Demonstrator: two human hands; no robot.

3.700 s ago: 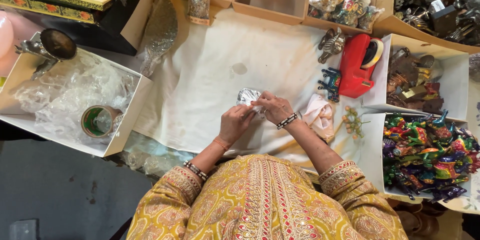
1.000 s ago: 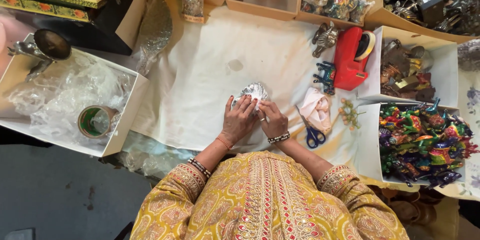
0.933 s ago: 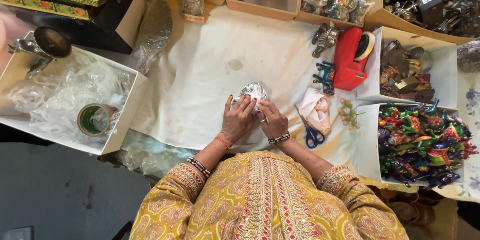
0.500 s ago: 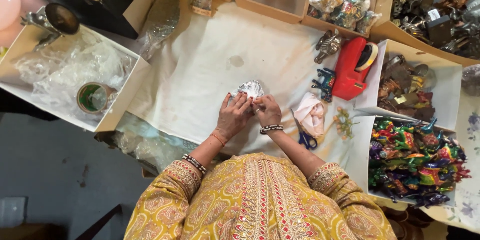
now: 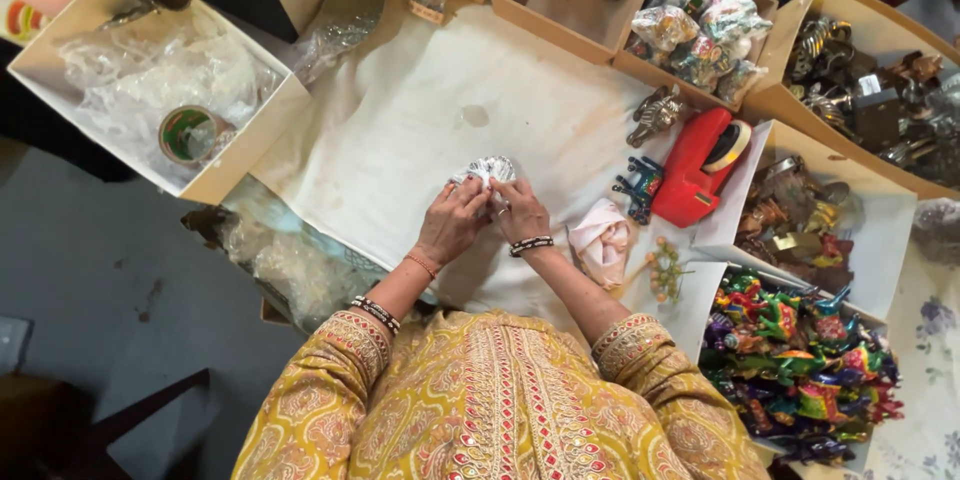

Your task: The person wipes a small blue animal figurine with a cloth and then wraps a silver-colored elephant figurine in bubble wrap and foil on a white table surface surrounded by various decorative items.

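White cloth [image 5: 400, 130] covers the table, ringed by cardboard boxes of goods: 1 box with clear plastic bags [image 5: 150, 70] and a roll of tape [image 5: 188, 133] on the left, a box of bright painted figures [image 5: 800, 370] on the right. At the cloth's middle both hands close around a small silvery bundle [image 5: 487, 171]. It sits just past the fingertips, touching both; the left hand [image 5: 452, 223] cups its near-left side, the right hand [image 5: 518, 213] pinches its right side, fingers curled shut on the wrapping. Judging by the crinkled covering already around the object, the wrapping looks well along, with sealing not yet done: the red tape dispenser [image 5: 700, 165] stands untouched, well to the right. A pink folded cloth [image 5: 603, 237] lies near the right wrist.
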